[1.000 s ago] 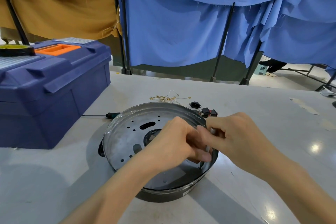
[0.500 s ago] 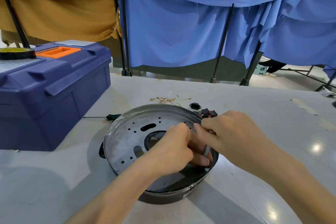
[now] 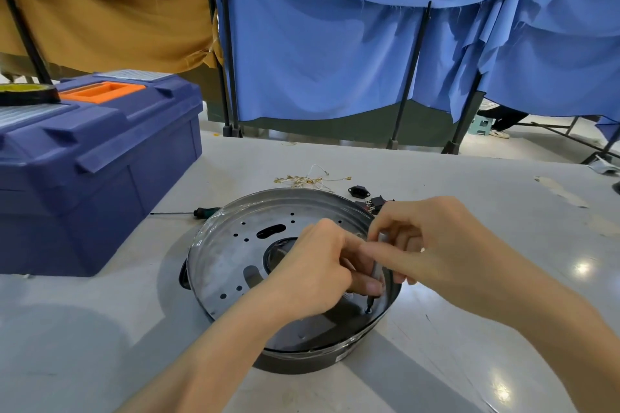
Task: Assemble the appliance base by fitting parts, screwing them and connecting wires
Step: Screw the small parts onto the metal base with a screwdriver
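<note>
Appliance base (image 3: 235, 258) near the front edge of the table (image 3: 469, 184), right of the blue toolbox (image 3: 100, 161). Right hand (image 3: 446, 251) pinching the top of a slim silver screwdriver (image 3: 378, 265), left hand (image 3: 312, 275) curled round its lower shaft (tip at a screw (image 3: 368, 311) by the base's right rim). Loose wires (image 3: 308, 179) behind.

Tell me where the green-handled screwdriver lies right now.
Head view, left of centre: the green-handled screwdriver lies on the table, its handle beside the metal base's far-left rim, shaft pointing toward the blue toolbox.
</note>
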Demonstrator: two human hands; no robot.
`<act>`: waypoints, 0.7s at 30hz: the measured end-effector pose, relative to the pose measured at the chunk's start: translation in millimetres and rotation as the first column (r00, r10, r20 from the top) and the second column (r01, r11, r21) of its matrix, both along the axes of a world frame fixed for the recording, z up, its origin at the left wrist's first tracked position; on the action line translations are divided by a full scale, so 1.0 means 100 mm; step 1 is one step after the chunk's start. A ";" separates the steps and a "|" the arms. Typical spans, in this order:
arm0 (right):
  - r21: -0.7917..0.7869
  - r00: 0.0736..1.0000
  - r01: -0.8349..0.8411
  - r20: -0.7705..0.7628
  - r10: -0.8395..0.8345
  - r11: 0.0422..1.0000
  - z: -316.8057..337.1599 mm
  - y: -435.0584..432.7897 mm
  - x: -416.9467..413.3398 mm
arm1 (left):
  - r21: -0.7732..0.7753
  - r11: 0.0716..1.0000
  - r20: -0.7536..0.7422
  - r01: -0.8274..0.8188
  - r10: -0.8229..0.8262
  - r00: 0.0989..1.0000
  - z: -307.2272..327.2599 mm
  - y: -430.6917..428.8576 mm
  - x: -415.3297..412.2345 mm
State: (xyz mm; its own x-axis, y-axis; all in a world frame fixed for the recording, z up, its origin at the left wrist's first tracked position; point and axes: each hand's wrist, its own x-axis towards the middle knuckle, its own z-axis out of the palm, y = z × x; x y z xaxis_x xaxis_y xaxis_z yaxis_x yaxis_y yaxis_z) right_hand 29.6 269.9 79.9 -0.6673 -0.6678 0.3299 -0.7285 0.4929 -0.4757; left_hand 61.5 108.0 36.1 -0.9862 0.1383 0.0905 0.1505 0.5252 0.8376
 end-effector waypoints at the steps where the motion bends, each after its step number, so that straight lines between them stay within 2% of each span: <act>1: -0.030 0.999 -0.034 0.031 0.035 0.999 -0.02 0.02 -0.01 | 0.012 1.000 -0.001 0.014 -0.014 1.000 -0.01 -0.01 0.00; 6: -0.124 0.998 -0.026 0.062 0.034 0.992 -0.08 -0.02 0.05 | 0.103 0.993 0.010 0.051 -0.052 0.999 0.00 -0.04 0.04; 12: -0.213 0.968 0.198 -0.110 -0.225 0.957 -0.29 -0.20 0.14 | 0.179 0.983 0.034 0.038 -0.044 0.998 0.02 -0.03 0.07; 14: -0.238 0.951 0.208 -0.178 -0.253 0.949 -0.32 -0.20 0.14 | 0.176 0.983 0.066 0.049 -0.062 0.996 0.05 -0.03 0.08; 15: -0.233 0.960 0.184 -0.166 -0.226 0.955 -0.30 -0.17 0.12 | 0.171 0.984 0.072 0.048 -0.061 0.996 0.05 -0.02 0.08; 18: -0.220 0.997 0.066 0.062 -0.054 0.973 -0.23 -0.07 0.07 | 0.143 0.990 0.076 0.010 -0.021 0.997 0.04 -0.03 0.07; 21: -0.259 0.995 0.046 0.094 -0.022 0.965 -0.27 -0.03 0.07 | 0.159 0.986 0.069 0.056 -0.068 0.995 0.02 -0.05 0.06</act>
State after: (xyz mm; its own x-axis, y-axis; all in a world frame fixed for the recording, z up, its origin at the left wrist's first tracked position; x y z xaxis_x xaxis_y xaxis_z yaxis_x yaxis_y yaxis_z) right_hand 36.9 266.8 53.2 -0.7228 -0.5428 0.4276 -0.6622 0.3671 -0.6532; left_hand 67.8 103.3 38.3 -0.9810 0.1890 0.0431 0.1133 0.3786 0.9186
